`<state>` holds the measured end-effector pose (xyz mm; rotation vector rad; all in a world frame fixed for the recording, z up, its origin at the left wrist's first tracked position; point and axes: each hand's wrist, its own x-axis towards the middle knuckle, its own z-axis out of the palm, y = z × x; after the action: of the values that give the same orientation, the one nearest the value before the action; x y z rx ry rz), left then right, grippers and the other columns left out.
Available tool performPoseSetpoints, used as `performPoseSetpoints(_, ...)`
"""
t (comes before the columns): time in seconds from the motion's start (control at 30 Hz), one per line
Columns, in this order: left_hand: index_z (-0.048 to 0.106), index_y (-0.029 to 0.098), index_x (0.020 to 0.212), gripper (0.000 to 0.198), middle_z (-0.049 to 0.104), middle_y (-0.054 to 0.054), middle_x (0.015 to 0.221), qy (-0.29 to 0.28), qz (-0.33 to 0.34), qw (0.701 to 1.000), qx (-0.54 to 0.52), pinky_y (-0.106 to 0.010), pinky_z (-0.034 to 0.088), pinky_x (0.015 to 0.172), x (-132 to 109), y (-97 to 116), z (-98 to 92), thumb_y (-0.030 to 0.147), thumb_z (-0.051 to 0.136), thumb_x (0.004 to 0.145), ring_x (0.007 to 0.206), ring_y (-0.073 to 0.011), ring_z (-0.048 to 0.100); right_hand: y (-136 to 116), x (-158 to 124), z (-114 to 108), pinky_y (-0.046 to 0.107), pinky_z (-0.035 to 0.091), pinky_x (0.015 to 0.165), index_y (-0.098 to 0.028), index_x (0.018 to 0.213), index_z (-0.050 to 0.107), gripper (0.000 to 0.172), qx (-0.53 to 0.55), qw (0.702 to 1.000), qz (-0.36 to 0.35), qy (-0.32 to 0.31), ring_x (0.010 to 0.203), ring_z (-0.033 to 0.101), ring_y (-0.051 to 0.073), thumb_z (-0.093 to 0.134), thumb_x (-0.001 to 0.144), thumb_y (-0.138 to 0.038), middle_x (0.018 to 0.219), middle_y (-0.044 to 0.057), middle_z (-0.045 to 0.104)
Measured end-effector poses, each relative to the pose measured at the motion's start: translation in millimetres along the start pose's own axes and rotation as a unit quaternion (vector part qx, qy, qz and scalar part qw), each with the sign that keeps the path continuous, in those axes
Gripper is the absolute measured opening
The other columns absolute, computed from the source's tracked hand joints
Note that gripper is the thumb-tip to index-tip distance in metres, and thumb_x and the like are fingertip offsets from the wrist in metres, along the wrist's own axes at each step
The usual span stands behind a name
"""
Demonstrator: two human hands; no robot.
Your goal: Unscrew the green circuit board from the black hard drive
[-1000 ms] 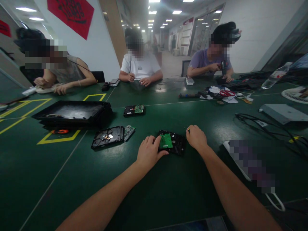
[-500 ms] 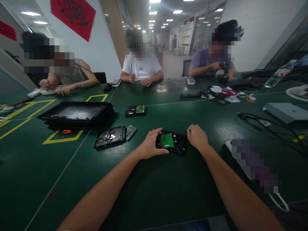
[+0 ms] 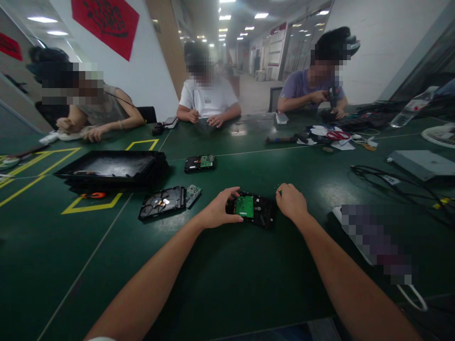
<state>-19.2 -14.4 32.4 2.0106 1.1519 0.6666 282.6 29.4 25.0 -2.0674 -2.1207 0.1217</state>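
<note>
A black hard drive [image 3: 258, 210] with a green circuit board [image 3: 244, 206] facing up lies on the green table [image 3: 227, 265] in front of me. My left hand [image 3: 217, 210] grips its left end, thumb on the near edge and fingers curled over the far edge. My right hand [image 3: 291, 202] rests closed just right of the drive, pinching a small thing with a green tip that I cannot make out.
An opened hard drive [image 3: 161, 202] with a loose circuit board [image 3: 192, 193] lies to the left, another drive [image 3: 199, 163] farther back. A black tray [image 3: 110, 166] stands at the left. Cables [image 3: 391, 182] and a grey box [image 3: 423, 163] lie right. Three people work across the table.
My left hand moved from lying on the drive's near-left corner to gripping its left end, fingers over the far edge. The right hand stayed put.
</note>
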Motion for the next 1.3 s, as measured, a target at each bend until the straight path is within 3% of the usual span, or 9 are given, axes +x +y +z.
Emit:
performPoseSetpoints(0.33, 0.035, 0.033, 0.162, 0.104, 0.054, -0.012, 0.152, -0.098, 0.002, 0.995, -0.027, -0.044, 0.055, 0.093, 17.0, -6.2, -25.2, 0.038, 0.089, 0.074, 0.117, -0.0274, 0.065, 0.3, -0.4, 0.1, 0.035, 0.051, 0.075, -0.016, 0.117, 0.067, 0.028, 0.000, 1.000, 0.004, -0.004, 0.096, 0.071, 0.027, 0.047, 0.106, -0.031, 0.119, 0.016, 0.067)
performPoseSetpoints(0.77, 0.042, 0.034, 0.159, 0.097, 0.053, -0.011, 0.152, -0.106, 0.008, 0.994, -0.026, -0.043, 0.053, 0.094, 16.8, -8.1, -28.4, 0.038, 0.088, 0.073, 0.118, -0.0276, 0.063, 2.1, 1.9, 2.1, 0.037, 0.051, 0.079, -0.017, 0.116, 0.067, 0.027, -0.001, 1.000, 0.004, 0.002, 0.099, 0.071, 0.028, 0.046, 0.106, -0.032, 0.120, 0.015, 0.067)
performPoseSetpoints(1.0, 0.051, 0.031, 0.152, 0.084, 0.059, -0.010, 0.141, -0.096, 0.004, 0.995, -0.020, -0.043, 0.053, 0.094, 14.4, -11.8, -28.7, 0.038, 0.086, 0.076, 0.114, -0.0263, 0.064, 0.8, 1.2, -1.8, 0.036, 0.051, 0.080, -0.017, 0.119, 0.067, 0.029, 0.004, 1.000, 0.008, -0.010, 0.099, 0.071, 0.027, 0.046, 0.106, -0.032, 0.121, 0.015, 0.067)
performPoseSetpoints(1.3, 0.050, 0.031, 0.152, 0.083, 0.060, -0.009, 0.138, -0.097, 0.018, 0.995, -0.016, -0.040, 0.054, 0.091, 14.9, -16.6, -29.2, 0.038, 0.086, 0.077, 0.109, -0.0235, 0.065, 1.6, 1.3, 1.2, 0.037, 0.052, 0.079, -0.016, 0.117, 0.067, 0.028, 0.012, 1.000, 0.005, -0.004, 0.097, 0.070, 0.027, 0.046, 0.106, -0.032, 0.121, 0.016, 0.067)
